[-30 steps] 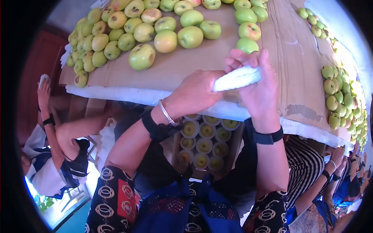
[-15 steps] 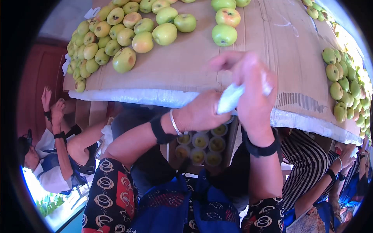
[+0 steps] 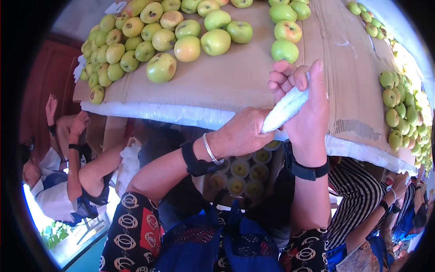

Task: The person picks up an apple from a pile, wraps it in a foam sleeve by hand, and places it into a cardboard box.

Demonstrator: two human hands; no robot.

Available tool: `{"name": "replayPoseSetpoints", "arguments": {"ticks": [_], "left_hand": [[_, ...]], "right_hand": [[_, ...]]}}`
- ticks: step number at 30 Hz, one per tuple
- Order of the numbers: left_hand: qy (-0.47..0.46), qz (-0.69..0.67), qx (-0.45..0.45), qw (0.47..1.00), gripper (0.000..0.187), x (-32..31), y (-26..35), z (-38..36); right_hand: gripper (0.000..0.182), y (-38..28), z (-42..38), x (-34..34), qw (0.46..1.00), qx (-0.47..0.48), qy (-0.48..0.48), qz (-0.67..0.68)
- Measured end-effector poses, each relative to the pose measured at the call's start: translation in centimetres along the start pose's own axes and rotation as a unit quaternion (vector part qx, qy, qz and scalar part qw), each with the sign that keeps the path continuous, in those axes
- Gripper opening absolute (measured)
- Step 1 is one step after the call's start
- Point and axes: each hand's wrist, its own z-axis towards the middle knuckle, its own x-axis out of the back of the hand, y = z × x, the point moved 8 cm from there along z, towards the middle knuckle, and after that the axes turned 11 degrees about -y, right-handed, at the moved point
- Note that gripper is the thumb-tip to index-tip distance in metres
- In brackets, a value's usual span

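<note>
**Head view: both hands gripping a white foam sleeve at the desk edge**

Head camera is looking down on a cardboard-covered desk [image 3: 235,81], and compared with half a second ago the picture has shifted: the hands are sitting slightly higher and further right, and the sleeve is showing sharply where it was blurred before.

At far left a seated co-worker [image 3: 68,181] is holding both hands near the head, where a second ago one arm was raised alone. Above, a heap of green apples [image 3: 131,41] is lying on the desk, too many and too tightly packed to count exactly; one large apple [image 3: 161,67] is sitting apart at its near edge.

The left hand [image 3: 242,133] is closing its fingers on the lower end of the white foam sleeve [image 3: 285,109], just over the desk's white padded rim [image 3: 149,111]. Below the hands, a box of netted fruit [image 3: 240,174] is showing about eight cups, the others being hidden by the wrists.

Three apples [image 3: 284,31] are lying in a column above the right hand [image 3: 308,106], whose fingers are clamping around the sleeve's upper end, thumb pointing up. At far right a second row of apples [image 3: 401,109] is running along the desk edge, and another person's hand [image 3: 394,186] is reaching beneath it.
</note>
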Motion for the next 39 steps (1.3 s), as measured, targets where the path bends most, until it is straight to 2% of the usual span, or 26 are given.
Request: {"name": "replayPoseSetpoints", "arguments": {"ticks": [1,2,4,5,8,9,11,12,13,15,17,19,21,23,25,26,28,31,35,37,39], "left_hand": [[0.001,-0.001,-0.008,1.000,0.014,0.4,0.2,-0.1],[0.034,-0.036,-0.016,0.999,0.015,1.5,0.4,-0.5],[0.111,-0.122,-0.016,0.986,0.024,4.0,-0.2,-0.9],[0.087,-0.201,0.010,0.976,0.027,3.9,-1.5,-1.2],[0.052,-0.192,-0.004,0.980,0.030,3.7,-0.4,-1.6],[0.056,-0.236,-0.005,0.970,0.030,3.8,0.0,-1.9],[0.050,-0.272,-0.009,0.961,0.031,4.6,0.0,-2.0],[0.056,-0.307,0.012,0.950,0.032,5.0,-1.4,-2.2],[0.061,-0.343,0.033,0.937,0.032,5.2,-2.4,-2.3],[0.058,-0.311,0.041,0.948,0.027,4.9,-2.4,-2.5],[0.099,-0.345,0.015,0.933,0.024,5.2,-2.0,-2.8],[0.089,-0.350,0.001,0.933,0.024,5.0,-1.4,-2.6],[0.144,-0.357,-0.065,0.920,0.026,6.0,-0.5,-2.6],[0.129,-0.366,-0.051,0.920,0.027,6.4,-1.4,-3.0],[0.134,-0.358,-0.081,0.920,0.024,6.5,-1.3,-2.9],[0.135,-0.360,-0.083,0.920,0.024,6.5,-1.1,-2.8],[0.199,-0.372,-0.056,0.905,0.022,7.7,-1.5,-3.6],[0.246,-0.392,-0.035,0.886,0.019,8.3,-2.7,-4.4],[0.256,-0.416,-0.039,0.872,0.018,9.2,-3.4,-5.0],[0.282,-0.464,-0.061,0.837,0.016,9.6,-3.1,-5.2],[0.274,-0.451,-0.055,0.848,0.019,9.5,-3.5,-5.2]], "right_hand": [[0.045,1.0,0.2,1.0,0.995,-0.031,0.039,0.088],[0.046,1.8,0.5,1.7,0.991,-0.046,0.061,0.113],[0.045,2.1,1.3,1.1,0.991,-0.044,0.031,0.125],[0.044,2.3,1.6,0.6,0.988,-0.053,0.017,0.144],[0.044,2.7,1.8,-0.2,0.989,-0.048,-0.010,0.141],[0.044,2.6,2.0,-0.2,0.989,-0.039,-0.019,0.140],[0.045,2.7,2.0,1.0,0.985,-0.044,0.039,0.160],[0.045,2.5,1.8,1.0,0.986,-0.035,0.038,0.159],[0.046,2.7,1.7,0.7,0.989,-0.055,0.029,0.132],[0.048,3.2,1.3,0.1,0.992,-0.070,0.015,0.103],[0.048,3.7,1.2,-0.6,0.996,-0.085,-0.028,-0.004],[0.042,3.5,1.0,-1.3,0.994,-0.087,-0.060,-0.003],[0.043,4.1,0.8,-2.3,0.981,-0.125,-0.106,-0.105],[0.047,4.3,1.2,-3.0,0.981,-0.105,-0.109,-0.124],[0.044,3.7,1.1,-3.3,0.971,-0.093,-0.117,-0.188],[0.044,3.7,1.0,-3.0,0.970,-0.093,-0.118,-0.191],[0.037,4.4,1.3,-2.5,0.983,-0.094,-0.090,-0.128],[0.029,4.7,1.5,-1.8,0.986,-0.080,-0.062,-0.134],[0.022,4.4,1.8,-1.9,0.991,-0.048,-0.039,-0.122],[0.020,4.3,1.8,-1.9,0.989,-0.046,-0.036,-0.138],[0.020,4.2,1.8,-1.9,0.989,-0.044,-0.032,-0.134]]}}
